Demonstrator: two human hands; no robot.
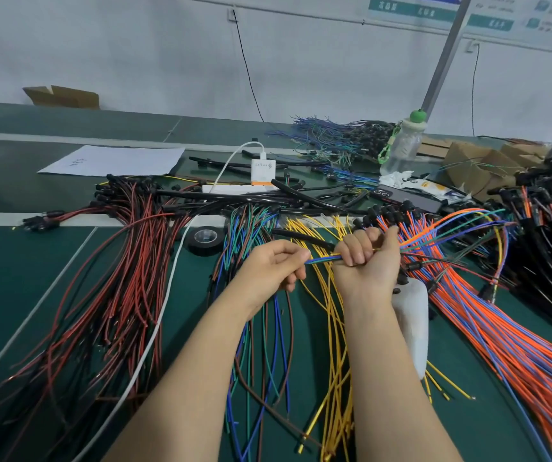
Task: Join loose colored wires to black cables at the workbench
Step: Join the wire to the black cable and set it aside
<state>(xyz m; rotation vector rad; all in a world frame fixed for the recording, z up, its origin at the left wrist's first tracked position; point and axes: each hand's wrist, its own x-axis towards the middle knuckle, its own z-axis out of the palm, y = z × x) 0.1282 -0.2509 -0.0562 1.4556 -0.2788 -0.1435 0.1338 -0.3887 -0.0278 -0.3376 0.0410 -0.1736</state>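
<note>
My left hand pinches the near end of a thin bunch of colored wires, blue and yellow among them. My right hand grips the same bunch in a fist a little to the right, where the wires fan out orange, blue, green and purple toward the right. A black cable lies just behind the hands. Loose yellow wires and blue, green and brown wires lie on the green bench under my forearms.
Red and black wires spread at the left. Orange and blue wires and black cables fill the right. A black tape roll, a white charger, a phone, a bottle and a white container are nearby.
</note>
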